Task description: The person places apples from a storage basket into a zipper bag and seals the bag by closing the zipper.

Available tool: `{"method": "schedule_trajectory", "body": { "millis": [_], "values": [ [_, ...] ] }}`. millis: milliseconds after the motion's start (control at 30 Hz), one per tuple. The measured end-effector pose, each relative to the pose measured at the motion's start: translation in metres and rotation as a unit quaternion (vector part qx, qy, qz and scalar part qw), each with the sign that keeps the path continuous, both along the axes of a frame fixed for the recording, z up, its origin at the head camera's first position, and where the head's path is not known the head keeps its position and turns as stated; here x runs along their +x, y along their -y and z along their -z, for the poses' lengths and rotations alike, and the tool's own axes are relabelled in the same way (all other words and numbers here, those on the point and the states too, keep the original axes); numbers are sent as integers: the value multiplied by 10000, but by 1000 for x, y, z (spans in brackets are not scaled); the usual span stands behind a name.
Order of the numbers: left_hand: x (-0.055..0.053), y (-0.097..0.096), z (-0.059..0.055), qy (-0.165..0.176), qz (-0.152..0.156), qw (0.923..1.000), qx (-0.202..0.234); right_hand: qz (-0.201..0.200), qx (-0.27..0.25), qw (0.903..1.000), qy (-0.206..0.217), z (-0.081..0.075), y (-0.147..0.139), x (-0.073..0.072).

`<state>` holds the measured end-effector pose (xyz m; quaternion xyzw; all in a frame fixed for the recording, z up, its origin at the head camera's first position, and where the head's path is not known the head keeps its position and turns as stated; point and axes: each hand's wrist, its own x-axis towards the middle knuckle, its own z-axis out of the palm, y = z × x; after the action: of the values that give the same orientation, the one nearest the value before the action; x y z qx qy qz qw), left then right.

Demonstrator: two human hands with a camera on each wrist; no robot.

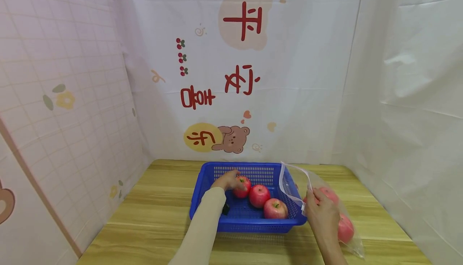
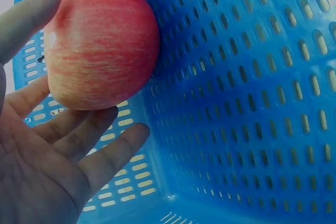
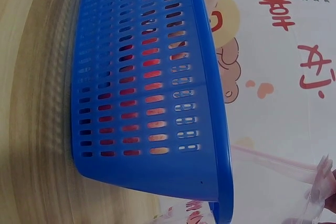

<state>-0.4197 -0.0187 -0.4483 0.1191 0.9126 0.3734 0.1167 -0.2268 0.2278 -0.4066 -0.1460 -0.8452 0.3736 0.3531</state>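
Observation:
In the head view my left hand (image 1: 227, 180) reaches into the blue basket (image 1: 249, 226), around the leftmost apple (image 1: 243, 186). The left wrist view shows this red apple (image 2: 102, 45) between the thumb and the spread fingers; the thumb overlaps its edge, and firm contact is unclear. Beside it in the basket lie a middle apple (image 1: 259, 196) and a paler front apple (image 1: 275, 208). My right hand (image 1: 323, 212) pinches the rim of a clear zip bag (image 1: 294, 176) at the basket's right side. Red apples (image 1: 345, 229) show through the bag.
The basket stands on a wood-patterned table (image 1: 144, 220). Behind the table hangs a white printed cloth (image 1: 307, 76), with further cloth walls at left and right. The basket's slotted side wall (image 3: 147, 93) fills the middle of the right wrist view.

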Motion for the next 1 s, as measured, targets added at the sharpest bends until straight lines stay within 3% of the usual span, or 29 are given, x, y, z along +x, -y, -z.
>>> {"method": "schedule_trajectory", "body": {
  "millis": [300,500,1000],
  "values": [
    [2,0,0,-144,27,9994,-309,-42,-63,10000,57,0,0,1],
    [4,-1,0,-4,-78,9995,-298,-41,-54,10000,27,0,1,1],
    [1,-1,4,-91,-107,9992,-384,-67,-118,9999,-19,2,0,0]
  ]
}}
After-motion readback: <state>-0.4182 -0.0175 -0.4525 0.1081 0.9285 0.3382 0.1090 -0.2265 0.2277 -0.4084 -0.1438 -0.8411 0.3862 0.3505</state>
